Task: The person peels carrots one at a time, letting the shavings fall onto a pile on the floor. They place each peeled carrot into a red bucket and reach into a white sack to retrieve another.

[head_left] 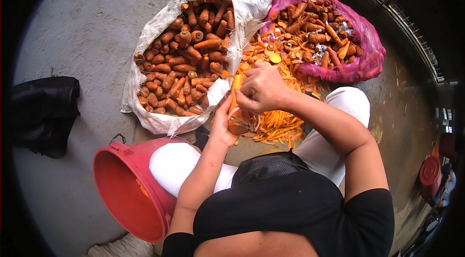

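Observation:
My left hand [222, 124] is wrapped round an orange carrot [236, 93], which points away from me between my knees. Over the carrot is my right hand [261, 87], its fingers closed on something I cannot make out. Past my hands on the left, a white sack [167, 124] lies open, full of unpeeled carrots [184, 66]. A pink mesh sack [372, 49] at the back right holds more carrots, cut ends and bits of foil. Orange peelings [281, 124] are heaped beneath and beyond my hands.
A red bucket [167, 199] lies tipped beside my left knee, with a few orange scraps inside. Black cloth [46, 112] is at the far left. Pale woven material [121, 246] lies below the bucket. A red lidded container [430, 172] stands at the far right.

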`<state>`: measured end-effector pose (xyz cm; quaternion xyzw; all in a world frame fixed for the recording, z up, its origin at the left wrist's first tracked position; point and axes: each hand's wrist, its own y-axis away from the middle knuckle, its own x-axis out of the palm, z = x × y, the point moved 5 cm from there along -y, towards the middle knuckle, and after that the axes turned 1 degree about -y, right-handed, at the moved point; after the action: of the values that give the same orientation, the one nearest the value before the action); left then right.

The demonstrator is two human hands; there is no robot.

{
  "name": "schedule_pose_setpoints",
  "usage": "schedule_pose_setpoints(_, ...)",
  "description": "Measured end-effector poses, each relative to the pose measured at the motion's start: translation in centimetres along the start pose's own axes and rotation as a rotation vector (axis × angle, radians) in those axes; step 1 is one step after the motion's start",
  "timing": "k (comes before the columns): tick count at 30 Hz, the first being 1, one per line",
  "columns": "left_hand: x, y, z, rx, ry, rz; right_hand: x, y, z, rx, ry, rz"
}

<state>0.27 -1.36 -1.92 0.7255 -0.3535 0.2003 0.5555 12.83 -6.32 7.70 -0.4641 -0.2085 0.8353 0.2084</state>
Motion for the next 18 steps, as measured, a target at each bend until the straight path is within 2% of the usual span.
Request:
schedule_pose_setpoints(4, -0.4, -0.6, 0.3, 0.003, 0.094, -0.036, -0.2, 0.1, -0.1, -0.001, 0.010, -0.011)
schedule_pose_setpoints(7, -0.1, -0.5, 0.1, -0.003, 0.011, 0.068, -0.3, 0.2, -0.1, -0.018, 0.013, -0.022)
schedule_pose_setpoints(10, 0.1, 0.0, 0.1, 0.021, 0.008, 0.069, -0.5, 0.1, 0.1, -0.046, 0.004, -0.025)
schedule_pose_setpoints(18, -0.4, 0.5, 0.3, 0.057, -0.001, 0.001, 0.3, 0.5, 0.1, -0.050, -0.033, -0.038)
